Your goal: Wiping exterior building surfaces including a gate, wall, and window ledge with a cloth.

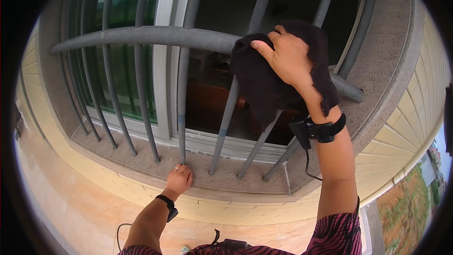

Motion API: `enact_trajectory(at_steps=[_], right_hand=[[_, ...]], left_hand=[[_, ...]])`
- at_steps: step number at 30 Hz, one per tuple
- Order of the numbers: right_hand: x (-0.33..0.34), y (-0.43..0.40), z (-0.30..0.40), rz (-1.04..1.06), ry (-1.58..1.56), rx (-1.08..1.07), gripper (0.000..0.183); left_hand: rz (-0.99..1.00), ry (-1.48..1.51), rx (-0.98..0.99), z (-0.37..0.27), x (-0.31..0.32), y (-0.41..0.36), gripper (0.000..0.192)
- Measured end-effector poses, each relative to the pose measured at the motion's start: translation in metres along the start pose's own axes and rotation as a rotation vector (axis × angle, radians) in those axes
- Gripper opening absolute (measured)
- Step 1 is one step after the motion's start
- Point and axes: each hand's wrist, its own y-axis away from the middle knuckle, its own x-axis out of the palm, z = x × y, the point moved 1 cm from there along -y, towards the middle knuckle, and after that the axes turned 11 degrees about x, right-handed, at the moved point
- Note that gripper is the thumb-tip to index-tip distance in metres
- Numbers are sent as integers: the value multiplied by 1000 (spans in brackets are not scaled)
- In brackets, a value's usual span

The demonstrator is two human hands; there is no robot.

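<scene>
A dark cloth (pixel 263 81) is draped over the thick grey horizontal rail (pixel 155 36) of a window grille. My right hand (pixel 288 56) grips the cloth and the rail beneath it, thumb towards the left; part of the cloth hangs down in front of the upright bars. Lower down, my left hand (pixel 181 177) rests on the stone window sill (pixel 226 164) at the foot of an upright bar (pixel 182 120). Its fingers are curled, and whether they hold the bar's base cannot be made out.
Behind the bars, a sliding window has green-tinted glass (pixel 122 78) on the left and a dark opening on the right. Cream tiles (pixel 400 127) cover the wall around the stone surround. Pale floor tiles (pixel 88 198) lie below. A strip of ground (pixel 403 219) shows at lower right.
</scene>
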Motion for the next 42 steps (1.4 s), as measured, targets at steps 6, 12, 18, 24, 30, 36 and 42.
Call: enact_trajectory(at_steps=[6, 12, 18, 24, 30, 36, 42], right_hand=[[-4, -42, -3, 401, -277, 96, 95], [-8, -41, 4, 463, -306, 160, 92], [23, 5, 19, -373, -367, 27, 52], [22, 15, 40, -489, -476, -105, 28], [43, -26, 118, -400, -597, -190, 40], [42, -92, 112, -195, -896, 317, 72], [22, -67, 123, 109, -116, 144, 89]], left_hand=[[-4, -13, 22, -3, -1, -6, 7], [-29, -24, 9, -2, 3, -4, 7], [-60, -49, 29, 1, 4, 0, 7], [-20, -21, 14, 0, 3, -3, 6], [-13, -40, 14, 1, 2, 2, 8], [-22, -16, 17, 0, 3, 1, 8], [-41, -4, 25, 3, 1, 1, 5]])
